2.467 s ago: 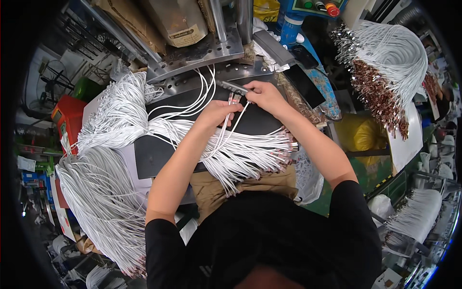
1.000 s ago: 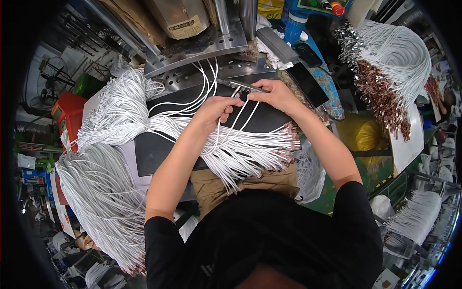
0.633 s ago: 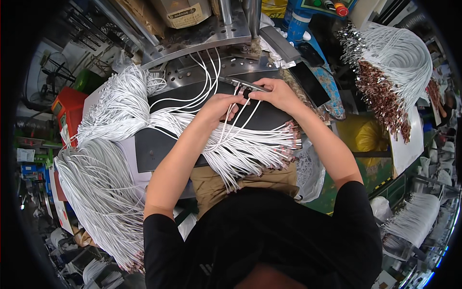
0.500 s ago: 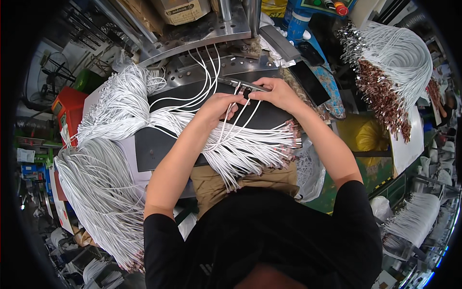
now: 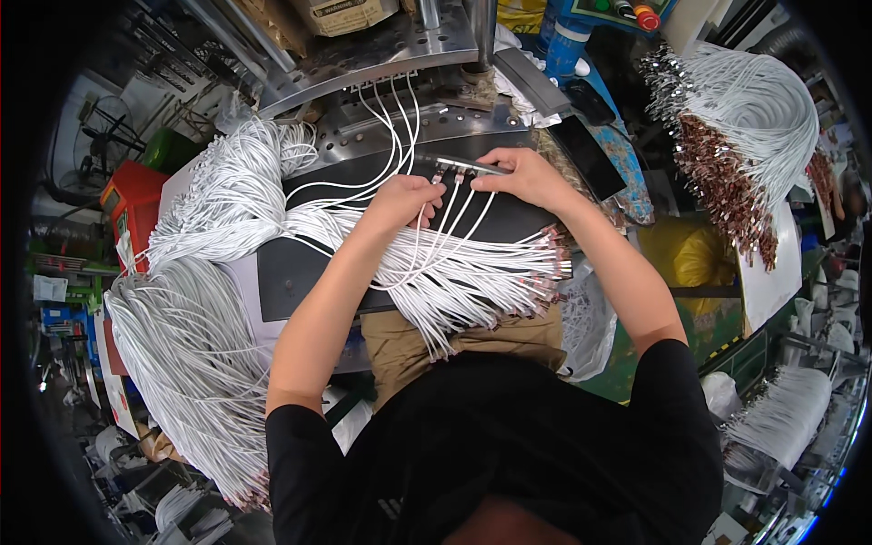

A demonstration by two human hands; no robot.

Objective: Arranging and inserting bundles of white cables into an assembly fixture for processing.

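Fingers (image 5: 497,183) on one cable (image 5: 438,177), one bar (image 5: 465,166)

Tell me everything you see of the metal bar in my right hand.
The bar is narrow, straight and grey, with a metallic sheen. It tilts slightly down toward its right end in the picture, over the black mat. Your right hand pinches that right end. Small plugs sit at its near edge; how firmly is too small to tell.
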